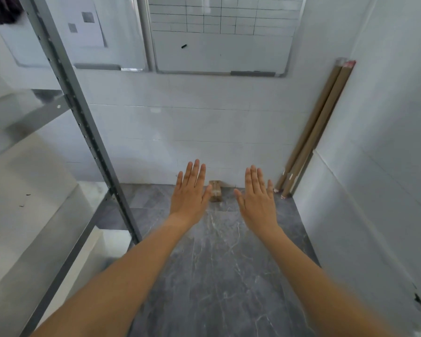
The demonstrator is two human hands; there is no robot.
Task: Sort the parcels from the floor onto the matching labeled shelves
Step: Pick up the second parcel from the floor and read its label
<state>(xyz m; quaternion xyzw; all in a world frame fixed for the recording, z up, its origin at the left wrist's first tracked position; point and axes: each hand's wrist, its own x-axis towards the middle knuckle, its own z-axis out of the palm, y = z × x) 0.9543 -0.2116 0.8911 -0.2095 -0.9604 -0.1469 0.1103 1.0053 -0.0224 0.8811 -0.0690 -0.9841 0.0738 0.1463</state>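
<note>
Shelving rack: stands at the left, grey metal upright and pale boards. I can read no labels on it from here, so the match will have to be checked once the parcel is up and its label faces the person.

Left hand: stretched out in front, palm down, fingers straight and together, holding nothing. It hangs in the air, its thumb edge seeming to overlap the parcel's left side in this view; whether it touches I cannot tell.

Parcel: one small brown taped box on the grey marbled floor, right up against the foot of the tiled wall, between the two hands. I'd say crouch closer first, then bring both palms in on its sides rather than snatching from above.

Right hand: likewise flat and spread, empty, just right of the box and apart from it.

Cardboard tubes: lean in the right corner, near the reach. Best keep the right elbow in so they are not knocked over.

Whiteboard: on the wall above, well out of the way.
</note>
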